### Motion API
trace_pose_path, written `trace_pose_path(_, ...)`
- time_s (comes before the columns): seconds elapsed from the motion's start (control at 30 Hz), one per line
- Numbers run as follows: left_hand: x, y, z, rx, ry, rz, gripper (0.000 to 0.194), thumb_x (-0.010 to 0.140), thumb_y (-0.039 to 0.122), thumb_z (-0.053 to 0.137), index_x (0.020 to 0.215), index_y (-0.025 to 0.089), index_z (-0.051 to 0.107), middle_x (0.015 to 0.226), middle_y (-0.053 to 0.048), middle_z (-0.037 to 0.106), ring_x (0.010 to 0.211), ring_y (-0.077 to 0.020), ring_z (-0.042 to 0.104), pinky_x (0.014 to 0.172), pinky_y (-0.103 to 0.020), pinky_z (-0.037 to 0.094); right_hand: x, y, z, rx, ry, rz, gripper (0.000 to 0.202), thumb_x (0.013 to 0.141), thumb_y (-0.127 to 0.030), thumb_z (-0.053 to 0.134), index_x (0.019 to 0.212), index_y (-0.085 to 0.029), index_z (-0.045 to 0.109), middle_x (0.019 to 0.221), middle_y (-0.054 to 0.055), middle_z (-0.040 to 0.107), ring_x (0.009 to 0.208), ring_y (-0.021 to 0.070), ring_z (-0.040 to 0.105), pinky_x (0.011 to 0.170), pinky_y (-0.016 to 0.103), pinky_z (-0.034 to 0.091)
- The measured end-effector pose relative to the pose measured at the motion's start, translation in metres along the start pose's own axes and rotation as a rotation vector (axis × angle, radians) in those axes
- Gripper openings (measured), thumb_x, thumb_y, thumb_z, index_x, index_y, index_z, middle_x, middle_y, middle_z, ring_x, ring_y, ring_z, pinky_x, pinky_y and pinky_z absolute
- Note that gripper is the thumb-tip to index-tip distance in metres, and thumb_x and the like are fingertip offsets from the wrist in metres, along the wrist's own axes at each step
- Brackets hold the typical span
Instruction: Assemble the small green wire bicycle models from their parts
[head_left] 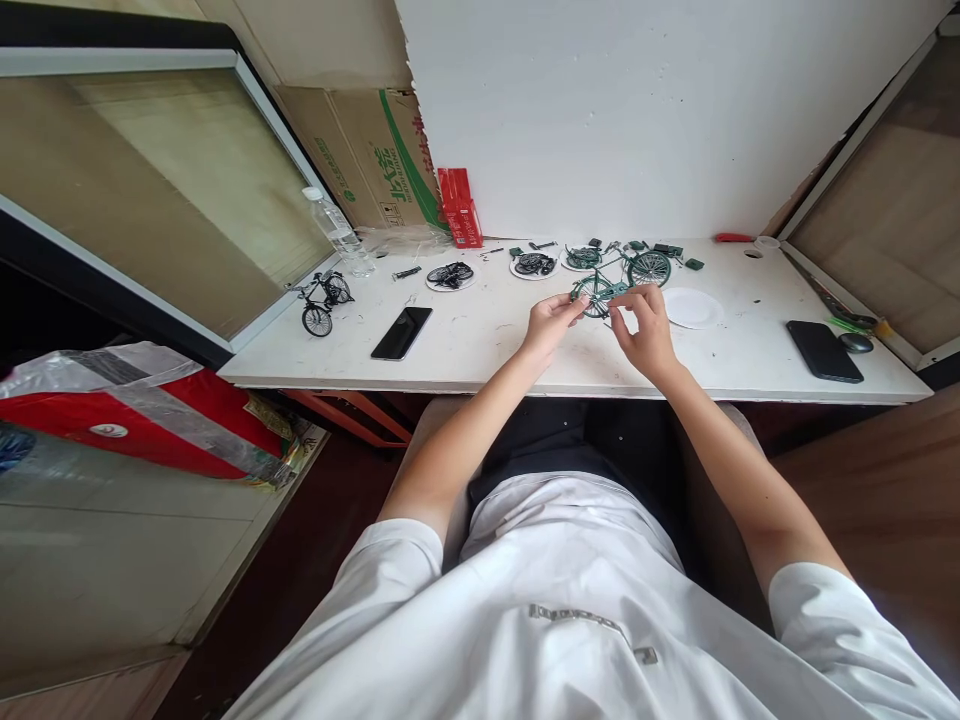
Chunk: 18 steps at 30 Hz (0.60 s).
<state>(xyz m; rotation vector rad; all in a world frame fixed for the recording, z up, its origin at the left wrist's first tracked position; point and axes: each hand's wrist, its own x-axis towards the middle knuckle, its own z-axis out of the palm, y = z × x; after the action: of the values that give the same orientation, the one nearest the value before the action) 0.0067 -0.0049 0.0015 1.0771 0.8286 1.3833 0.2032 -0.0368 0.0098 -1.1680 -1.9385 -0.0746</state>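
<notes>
A green model bicycle [621,262] is held up just above the table, its large spoked wheel to the right and another wheel to the left. My left hand [553,325] grips it by the left wheel, thumb and fingers pinched at the rim. Curled beside the bicycle's lower middle, my right hand [646,328] has thumb and forefinger pinched close to the frame; whatever is between the fingertips is too small to make out. Behind the bicycle lie a plate of green parts [582,258] and loose green pieces [667,250]. A white plate [694,308] sits right of my right hand.
On the white table [480,345] stand a black model bicycle [324,302], a water bottle [341,235] and a red box [460,208]. Two plates hold black parts [451,276]. A phone [402,333] lies left; a black phone-like slab [823,351] and a mouse [856,343] lie right.
</notes>
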Motion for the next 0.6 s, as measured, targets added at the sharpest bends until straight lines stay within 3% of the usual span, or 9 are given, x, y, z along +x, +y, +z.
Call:
trace_pose_path(0.23, -0.024, 0.019, 0.021, -0.158, -0.039, 0.027, 0.042, 0.077, 0.045, 0.101, 0.100, 0.016, 0.079, 0.103, -0.006, 0.081, 0.114, -0.0222, 0.079, 0.097, -0.030, 0.061, 0.001, -0.009, 0.001, 0.100, 0.163, 0.007, 0.042, 0.115, -0.058, 0.042, 0.118, -0.026, 0.070, 0.118, 0.016, 0.059, 0.118, 0.0317, 0.062, 0.086, 0.046, 0.062)
trace_pose_path(0.43, -0.042, 0.028, 0.030, -0.264, -0.084, 0.020, 0.043, 0.075, 0.042, 0.103, 0.100, 0.017, 0.078, 0.107, -0.006, 0.084, 0.122, -0.0261, 0.079, 0.119, -0.042, 0.057, 0.003, -0.012, 0.001, 0.238, 0.356, -0.132, 0.028, 0.113, -0.052, 0.055, 0.112, -0.028, 0.069, 0.107, 0.010, 0.063, 0.105, 0.0269, 0.063, 0.080, 0.042, 0.060)
trace_pose_path(0.6, -0.051, 0.033, 0.036, -0.284, -0.067, 0.041, 0.039, 0.077, 0.039, 0.102, 0.099, 0.018, 0.078, 0.107, -0.006, 0.084, 0.124, -0.0275, 0.078, 0.124, -0.046, 0.053, 0.001, -0.009, 0.003, 0.150, 0.461, -0.160, 0.024, 0.112, -0.048, 0.058, 0.113, -0.028, 0.070, 0.106, 0.010, 0.062, 0.108, 0.0297, 0.063, 0.096, 0.052, 0.057)
